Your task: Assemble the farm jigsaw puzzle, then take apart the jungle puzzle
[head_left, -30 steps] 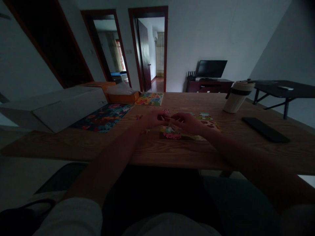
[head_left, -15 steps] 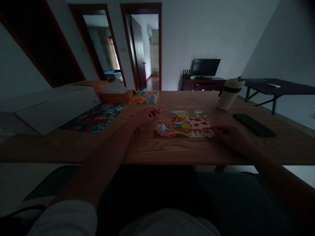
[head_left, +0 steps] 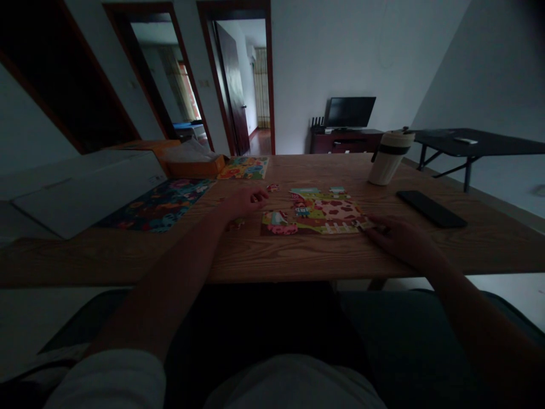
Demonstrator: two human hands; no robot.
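A partly assembled jigsaw puzzle (head_left: 313,213) with a farm picture, a spotted cow and a white fence, lies flat on the table. At its lower right corner my right hand (head_left: 395,234) pinches a small puzzle piece (head_left: 361,225) against the puzzle's edge. My left hand (head_left: 246,203) is left of the puzzle, its fingers loosely bent and apart with nothing seen in them. Just beyond those fingertips is a loose reddish puzzle piece (head_left: 273,187). Another loose puzzle piece (head_left: 235,225) shows beside my left wrist, partly covered by the forearm.
On the left stand a white box (head_left: 89,190) and an orange box (head_left: 196,167), near a dark blue patterned sheet (head_left: 162,204) and a colourful sheet (head_left: 243,168). A beige tumbler (head_left: 389,159) and a black phone-like slab (head_left: 431,209) are on the right of the wooden table (head_left: 272,258).
The piece at my right fingertips has moved from a tilted position onto the puzzle's lower right corner. My left hand has barely moved. The whole view has shifted slightly.
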